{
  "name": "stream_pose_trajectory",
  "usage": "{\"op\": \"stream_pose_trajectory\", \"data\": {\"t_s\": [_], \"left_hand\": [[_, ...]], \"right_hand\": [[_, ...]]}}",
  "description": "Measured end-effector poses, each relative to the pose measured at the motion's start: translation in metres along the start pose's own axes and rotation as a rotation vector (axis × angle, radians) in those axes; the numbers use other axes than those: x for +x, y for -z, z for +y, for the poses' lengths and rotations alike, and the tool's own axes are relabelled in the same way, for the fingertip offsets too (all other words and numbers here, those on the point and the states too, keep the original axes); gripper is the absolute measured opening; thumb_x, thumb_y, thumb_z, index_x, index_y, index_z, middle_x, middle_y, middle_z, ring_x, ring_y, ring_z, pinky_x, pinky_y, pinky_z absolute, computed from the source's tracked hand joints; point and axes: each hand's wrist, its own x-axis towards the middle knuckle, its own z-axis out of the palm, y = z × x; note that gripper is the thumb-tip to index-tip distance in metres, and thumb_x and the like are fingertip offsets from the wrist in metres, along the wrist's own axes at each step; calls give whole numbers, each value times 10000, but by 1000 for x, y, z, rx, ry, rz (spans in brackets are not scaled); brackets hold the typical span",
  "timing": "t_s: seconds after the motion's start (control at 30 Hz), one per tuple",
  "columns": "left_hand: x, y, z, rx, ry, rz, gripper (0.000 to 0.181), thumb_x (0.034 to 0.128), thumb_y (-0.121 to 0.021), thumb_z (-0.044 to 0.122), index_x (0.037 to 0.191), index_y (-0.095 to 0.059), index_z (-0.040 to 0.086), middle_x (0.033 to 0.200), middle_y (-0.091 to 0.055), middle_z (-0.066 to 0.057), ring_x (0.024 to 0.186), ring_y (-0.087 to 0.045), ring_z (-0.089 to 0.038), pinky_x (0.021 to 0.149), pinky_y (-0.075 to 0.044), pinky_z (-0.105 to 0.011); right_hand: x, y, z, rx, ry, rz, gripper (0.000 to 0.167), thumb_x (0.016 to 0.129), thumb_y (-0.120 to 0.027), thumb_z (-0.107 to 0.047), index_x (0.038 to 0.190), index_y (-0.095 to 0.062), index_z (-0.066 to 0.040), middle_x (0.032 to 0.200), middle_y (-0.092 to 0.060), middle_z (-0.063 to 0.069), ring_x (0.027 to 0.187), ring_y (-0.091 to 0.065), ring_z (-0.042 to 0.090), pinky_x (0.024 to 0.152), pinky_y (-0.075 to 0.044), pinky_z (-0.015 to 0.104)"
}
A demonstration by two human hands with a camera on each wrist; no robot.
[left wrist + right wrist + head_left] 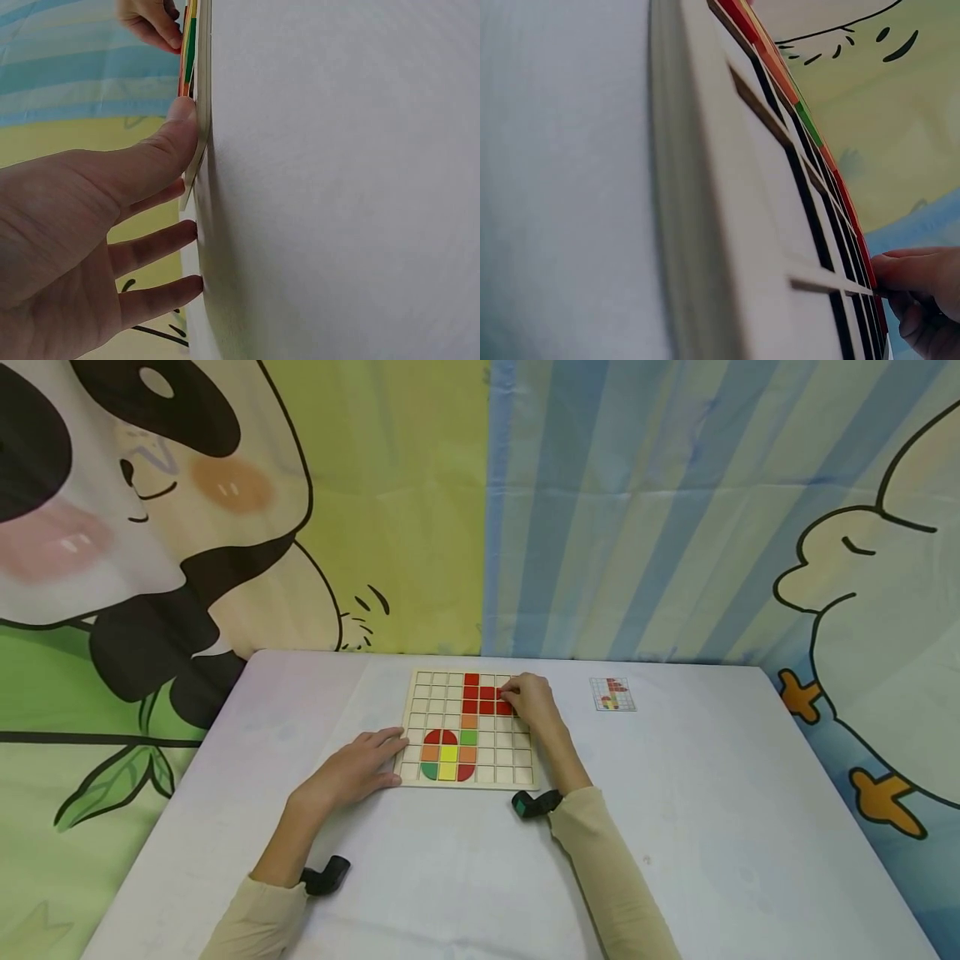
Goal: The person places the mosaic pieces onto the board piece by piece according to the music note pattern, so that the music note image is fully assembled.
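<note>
A wooden grid board (432, 704) lies flat on the table, with red, orange, yellow and green tiles in some squares. At its left edge, my left hand (358, 768) steadies the board. In the left wrist view its thumb (169, 142) touches the board's edge, the other fingers spread and fairly straight. My right hand (534, 700) is over the upper right of the board. Its thumb and finger, seen together in the right wrist view (919, 274), pinch a small red tile at the end of the red row (487, 701); the fingers mostly hide that tile.
A small card (612, 694) printed with a coloured grid pattern lies right of the board. The white table (712, 793) meets a cartoon-printed cloth (637, 510) at its back edge. Black devices are strapped at the left wrist (327, 876) and right wrist (536, 804).
</note>
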Motion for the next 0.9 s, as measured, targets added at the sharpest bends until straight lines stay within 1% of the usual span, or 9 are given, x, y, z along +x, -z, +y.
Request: {"op": "stream_pose_trajectory", "data": {"t_s": [0.1, 0.2, 0.3, 0.37, 0.47, 0.53, 0.67, 0.73, 0.9], "left_hand": [[1, 0, 0, -3, 1, 0, 646, 888, -690, 321, 1456, -449, 129, 1556, -369, -74, 1389, -389, -325, 1067, -412, -544], [1, -1, 0, -8, -1, 1, 643, 888, -690, 319, 1454, -451, 131, 1554, -371, -77, 1389, -390, -328, 1066, -413, -548], [1, -1, 0, -14, 3, -1, 645, 887, -690, 326, 1455, -451, 136, 1556, -370, -73, 1392, -387, -326, 1068, -411, -548], [2, -1, -1, -16, 1, 2, 643, 888, -689, 333, 1454, -453, 138, 1555, -372, -69, 1393, -388, -323, 1068, -412, -547], [3, -2, -1, -10, 0, 1, 644, 893, -684, 342, 1457, -449, 139, 1557, -369, -67, 1395, -386, -318, 1073, -411, -541], [3, -2, -1, -5, 0, 1, 642, 894, -684, 342, 1457, -449, 140, 1557, -368, -68, 1395, -385, -318, 1075, -409, -540], [2, -1, -1, 2, 2, 1, 642, 890, -691, 328, 1455, -451, 137, 1557, -368, -75, 1394, -384, -324, 1073, -407, -546], [1, -1, -1, 3, -2, 4, 641, 889, -691, 324, 1453, -454, 133, 1554, -371, -82, 1392, -386, -330, 1069, -409, -549], [1, -1, -2, 0, -1, -3, 638, 895, -684, 331, 1455, -451, 132, 1555, -370, -84, 1394, -385, -330, 1072, -409, -545]], "right_hand": [[0, 2, 0, -15, 18, -30, 149, 902, -677, -100, 997, -769, -31, 980, -720, 136, 949, -652, 281, 855, -549, 383], [-1, 9, 1, -20, 49, -64, 183, 924, -650, -113, 1052, -754, -33, 992, -705, 138, 914, -644, 265, 803, -551, 363], [-4, 24, 4, -12, 55, -111, 223, 951, -616, -133, 1121, -729, -44, 1029, -688, 145, 914, -640, 269, 781, -548, 359], [-8, 37, 6, -5, 43, -153, 242, 964, -599, -146, 1152, -714, -48, 1084, -687, 152, 961, -645, 284, 813, -552, 379], [-15, 59, 9, -29, -2, -254, 254, 968, -588, -146, 1173, -701, -47, 1143, -688, 156, 1010, -643, 291, 853, -545, 401], [-21, 71, 10, -54, -52, -340, 254, 958, -596, -140, 1170, -698, -41, 1166, -686, 158, 1022, -640, 283, 871, -539, 409], [-29, 82, 12, -119, -126, -478, 238, 933, -623, -135, 1143, -701, -54, 1109, -687, 145, 944, -630, 242, 815, -536, 374], [-30, 83, 13, -124, -132, -502, 222, 921, -638, -132, 1119, -705, -57, 1072, -686, 135, 908, -622, 228, 791, -531, 354], [-30, 78, 13, -115, -107, -490, 211, 906, -645, -103, 1098, -703, -39, 1027, -683, 138, 858, -605, 221, 760, -523, 334]]}}
